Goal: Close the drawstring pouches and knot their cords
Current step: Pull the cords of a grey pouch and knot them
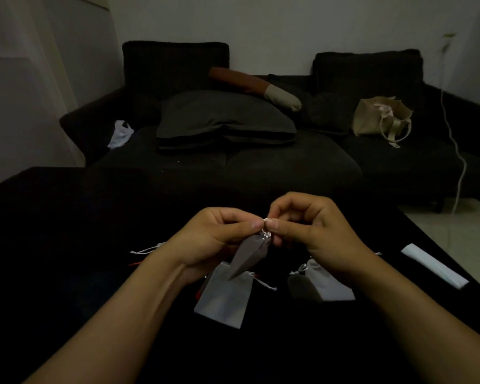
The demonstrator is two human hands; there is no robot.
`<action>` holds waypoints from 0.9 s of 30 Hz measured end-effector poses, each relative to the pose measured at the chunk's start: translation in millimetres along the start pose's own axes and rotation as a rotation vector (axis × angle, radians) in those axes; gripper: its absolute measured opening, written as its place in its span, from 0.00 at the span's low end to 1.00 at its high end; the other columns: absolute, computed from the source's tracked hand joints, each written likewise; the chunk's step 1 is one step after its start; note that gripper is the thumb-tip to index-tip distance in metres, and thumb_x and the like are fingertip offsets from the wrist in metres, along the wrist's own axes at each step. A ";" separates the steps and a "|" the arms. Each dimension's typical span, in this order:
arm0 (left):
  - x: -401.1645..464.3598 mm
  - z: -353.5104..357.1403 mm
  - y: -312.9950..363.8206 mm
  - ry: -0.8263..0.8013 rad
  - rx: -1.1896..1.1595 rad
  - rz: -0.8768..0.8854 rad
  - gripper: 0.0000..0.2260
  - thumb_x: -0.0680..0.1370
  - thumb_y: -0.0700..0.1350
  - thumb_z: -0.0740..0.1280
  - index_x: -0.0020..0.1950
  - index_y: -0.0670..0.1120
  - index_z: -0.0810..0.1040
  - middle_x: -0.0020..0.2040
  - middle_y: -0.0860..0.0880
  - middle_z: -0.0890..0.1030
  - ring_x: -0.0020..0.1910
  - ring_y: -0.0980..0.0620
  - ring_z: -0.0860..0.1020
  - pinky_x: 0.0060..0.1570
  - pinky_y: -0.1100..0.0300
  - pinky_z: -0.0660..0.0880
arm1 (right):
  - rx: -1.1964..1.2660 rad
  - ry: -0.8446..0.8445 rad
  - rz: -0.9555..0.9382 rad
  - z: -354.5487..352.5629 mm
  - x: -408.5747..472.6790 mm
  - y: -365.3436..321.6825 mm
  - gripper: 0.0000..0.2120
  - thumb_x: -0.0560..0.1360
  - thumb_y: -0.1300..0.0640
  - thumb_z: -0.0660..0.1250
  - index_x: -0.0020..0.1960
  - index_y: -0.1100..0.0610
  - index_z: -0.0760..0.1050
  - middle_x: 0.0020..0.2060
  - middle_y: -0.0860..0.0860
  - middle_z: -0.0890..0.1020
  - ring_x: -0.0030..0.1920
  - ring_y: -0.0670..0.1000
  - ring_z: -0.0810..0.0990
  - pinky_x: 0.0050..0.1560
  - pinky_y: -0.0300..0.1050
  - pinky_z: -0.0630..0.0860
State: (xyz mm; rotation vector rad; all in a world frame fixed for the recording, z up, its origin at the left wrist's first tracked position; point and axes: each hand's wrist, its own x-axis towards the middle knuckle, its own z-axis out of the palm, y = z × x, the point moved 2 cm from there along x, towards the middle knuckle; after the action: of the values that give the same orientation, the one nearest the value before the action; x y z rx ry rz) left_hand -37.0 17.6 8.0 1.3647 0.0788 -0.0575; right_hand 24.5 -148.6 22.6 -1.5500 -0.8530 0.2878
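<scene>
Both hands up: left hand [219,231] and right hand [308,228] pinch the white cord [266,220] above the grey pouch [248,256]. Best to pull evenly, I'd say, cinching the knot against the gathered neck.

Head camera, forward-down, close over hands [263,239] (single view).

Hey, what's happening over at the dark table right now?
A person is holding a grey pouch up above the black table, both hands at its gathered neck. The left hand and right hand pinch its white cord, apparently knotting it. More grey pouches lie beneath, one flat under the hands and another to the right.
</scene>
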 end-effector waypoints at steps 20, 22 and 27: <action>-0.3 -2.8 11.7 0.205 0.021 0.078 0.17 0.66 0.37 0.74 0.54 0.44 0.80 0.42 0.46 0.86 0.41 0.53 0.85 0.41 0.62 0.80 | -0.379 0.014 -0.037 -15.2 5.3 7.5 0.05 0.75 0.64 0.70 0.49 0.60 0.84 0.36 0.55 0.85 0.36 0.49 0.84 0.39 0.38 0.79; -1.1 -3.7 12.9 0.233 0.146 0.122 0.14 0.69 0.34 0.74 0.54 0.42 0.81 0.41 0.44 0.86 0.41 0.53 0.85 0.39 0.65 0.79 | -0.622 0.027 -0.134 -15.4 3.5 5.2 0.03 0.75 0.60 0.71 0.47 0.56 0.84 0.34 0.47 0.83 0.37 0.43 0.82 0.40 0.32 0.76; 0.4 -2.9 8.4 0.244 0.506 0.255 0.11 0.71 0.32 0.74 0.50 0.42 0.81 0.38 0.43 0.86 0.41 0.49 0.85 0.44 0.59 0.82 | -0.944 -0.078 -0.321 -0.5 0.6 -2.3 0.05 0.77 0.53 0.68 0.51 0.51 0.80 0.46 0.45 0.81 0.47 0.45 0.80 0.49 0.46 0.77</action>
State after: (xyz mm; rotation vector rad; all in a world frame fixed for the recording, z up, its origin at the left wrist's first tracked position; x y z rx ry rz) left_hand -36.0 22.2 15.5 1.8727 0.0987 0.3236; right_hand 24.5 -148.7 25.0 -2.2172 -1.3915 -0.3518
